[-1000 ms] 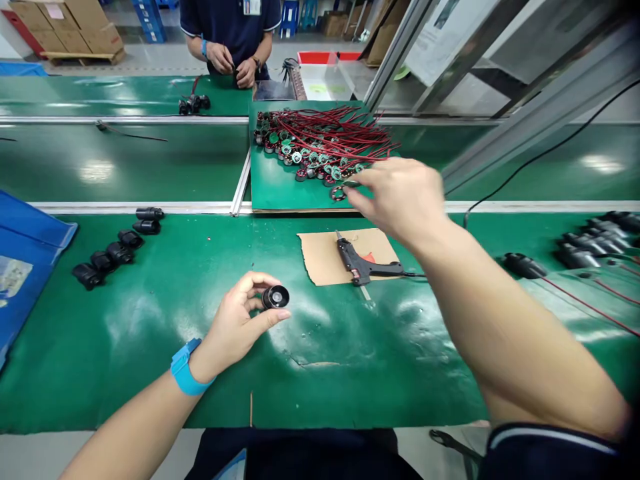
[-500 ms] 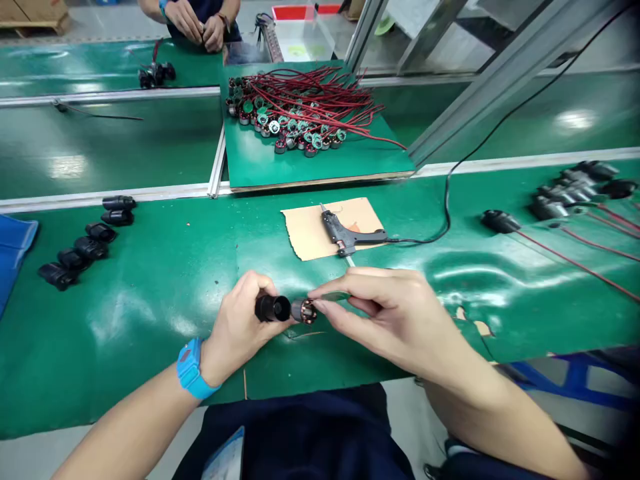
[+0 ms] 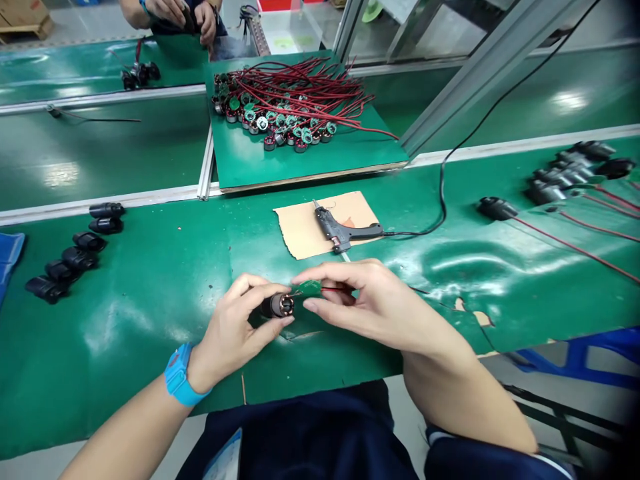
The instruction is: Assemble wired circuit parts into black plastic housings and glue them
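Observation:
My left hand [image 3: 233,330] is closed around a black cylindrical housing [image 3: 269,307] just above the green bench. A small motor core [image 3: 287,305] with copper windings sits at the housing's open end, which faces right. Between the thumb and fingers of my right hand [image 3: 385,303] is a small round green circuit board [image 3: 309,288], tilted close beside the motor core. A red wire [image 3: 333,289] runs from the board into my right palm, where the fingers partly hide it.
A black glue gun [image 3: 345,230] lies on cardboard [image 3: 295,233], its cable trailing right. Several black housings [image 3: 80,258] lie at left; wired units [image 3: 497,208] are at right. Behind, a raised board [image 3: 320,167] bears many red-wired motor cores [image 3: 280,127]. A co-worker's hands [image 3: 205,20] show beyond.
The motor core has gone from beside the housing into its open end. My right hand has tilted the circuit board, so its green face shows. The whole view has shifted slightly.

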Demonstrator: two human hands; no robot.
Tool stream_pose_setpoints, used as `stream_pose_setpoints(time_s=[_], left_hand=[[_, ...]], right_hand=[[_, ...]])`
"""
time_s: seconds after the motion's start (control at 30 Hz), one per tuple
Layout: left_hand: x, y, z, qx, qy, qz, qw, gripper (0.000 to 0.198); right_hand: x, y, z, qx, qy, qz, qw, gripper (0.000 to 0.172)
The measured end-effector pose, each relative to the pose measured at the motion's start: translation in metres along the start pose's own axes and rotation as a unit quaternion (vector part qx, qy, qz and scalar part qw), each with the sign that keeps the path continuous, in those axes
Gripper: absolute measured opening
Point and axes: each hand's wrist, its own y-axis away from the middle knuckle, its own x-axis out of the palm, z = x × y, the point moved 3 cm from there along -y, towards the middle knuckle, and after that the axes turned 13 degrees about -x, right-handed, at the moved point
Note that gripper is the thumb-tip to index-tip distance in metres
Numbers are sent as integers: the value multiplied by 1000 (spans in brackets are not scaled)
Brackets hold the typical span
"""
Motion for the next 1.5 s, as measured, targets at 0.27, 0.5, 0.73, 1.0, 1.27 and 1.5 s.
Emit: stream_pose_setpoints(time_s=[0.27, 0.5, 0.73, 1.0, 1.27, 1.5], left_hand=[[3, -2, 5, -24, 46, 23, 998, 38], [5, -3, 4, -43, 47, 32, 997, 29], [4, -5, 9, -60, 48, 44, 996, 38], [4, -5, 11, -62, 40, 37, 997, 37], [14, -10, 18, -31, -22, 34, 999, 27], [11, -5, 11, 57, 4, 14, 998, 25]], right_hand=[[2, -1, 1, -60, 23, -6, 998, 24], [13, -4, -5, -137, 63, -10, 989, 24], [6, 3, -8, -107, 112, -3, 988, 25], [10, 5, -7, -69, 116, 30, 990, 35], [8, 1, -24, -29, 35, 63, 997, 42], [21, -7, -27, -20, -79, 21, 996, 33]])
